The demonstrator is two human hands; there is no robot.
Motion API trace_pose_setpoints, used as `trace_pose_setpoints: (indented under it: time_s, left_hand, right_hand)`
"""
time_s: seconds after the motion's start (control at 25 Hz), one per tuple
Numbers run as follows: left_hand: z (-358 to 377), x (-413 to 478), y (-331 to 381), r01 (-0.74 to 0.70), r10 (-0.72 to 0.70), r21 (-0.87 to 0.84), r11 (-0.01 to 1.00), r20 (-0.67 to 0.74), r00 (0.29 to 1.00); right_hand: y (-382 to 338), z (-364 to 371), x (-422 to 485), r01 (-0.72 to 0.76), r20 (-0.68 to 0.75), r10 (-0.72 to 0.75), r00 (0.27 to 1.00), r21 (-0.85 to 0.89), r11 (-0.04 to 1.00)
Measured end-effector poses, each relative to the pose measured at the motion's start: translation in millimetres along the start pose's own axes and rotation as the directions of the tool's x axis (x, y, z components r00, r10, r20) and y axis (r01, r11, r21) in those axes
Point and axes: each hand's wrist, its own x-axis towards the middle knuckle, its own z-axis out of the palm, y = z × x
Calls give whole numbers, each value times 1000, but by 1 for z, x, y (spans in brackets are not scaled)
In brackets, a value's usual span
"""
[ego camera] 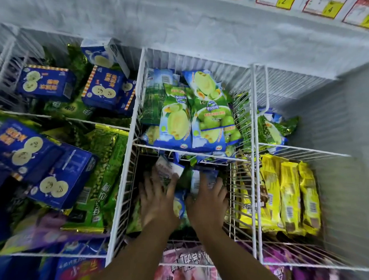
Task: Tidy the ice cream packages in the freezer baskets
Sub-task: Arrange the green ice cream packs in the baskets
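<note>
Frosted freezer (205, 30), white wire basket (125, 190); ice cream packages (179, 204) beneath flat, spread-fingered left hand (157, 200) and right hand (208, 201).

Interior of a shop's chest freezer (184, 23). Stock is being kept in white wire baskets (195, 63) and is being sorted by kind: many identical blue boxes (44, 83), green-and-blue ice cream packages (210, 111) and yellow packages (289, 195). Numbered price labels (329, 7) are being displayed along the upper edge.
</note>
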Motion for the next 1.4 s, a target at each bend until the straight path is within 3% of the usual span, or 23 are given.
trace_pose_setpoints:
  time_s: [0.08,0.2,0.32,0.4,0.52,0.68,0.84,1.08,1.28,1.4]
  left_hand:
    - [9,1,-1,49,-49,10,999,9,999]
    - [11,2,-2,92,-92,-64,994,-9,996]
    - [7,5,-3,226,-237,-237,945,-16,971]
    - [10,7,-1,261,-268,-243,934,2,963]
    - [12,5,5,198,-206,-169,966,-26,978]
    - [4,1,3,103,-124,-132,986,-163,979]
    - [-17,-15,10,39,-112,-247,968,-288,951]
    - [-54,-56,15,-67,-203,-441,895,-536,819]
    - [-115,-37,32,-94,-306,-568,818,-567,765]
    - [-153,0,33,-105,-352,-609,786,-581,734]
  right_hand:
    - [-1,7,8,-41,106,37,994,32,999]
    - [-4,17,10,-75,114,72,991,21,997]
    - [-1,20,10,-116,141,110,984,39,992]
    - [-1,19,6,-138,164,125,978,69,988]
    - [-7,19,-3,-170,151,152,977,116,979]
    - [-7,12,-9,-222,149,192,970,228,948]
    - [-15,-13,-26,-178,-65,204,977,279,944]
    - [-12,-73,-60,186,-437,-8,899,368,911]
    - [-22,-117,-28,305,-566,2,825,448,840]
    - [-44,-140,15,306,-532,-7,847,476,824]
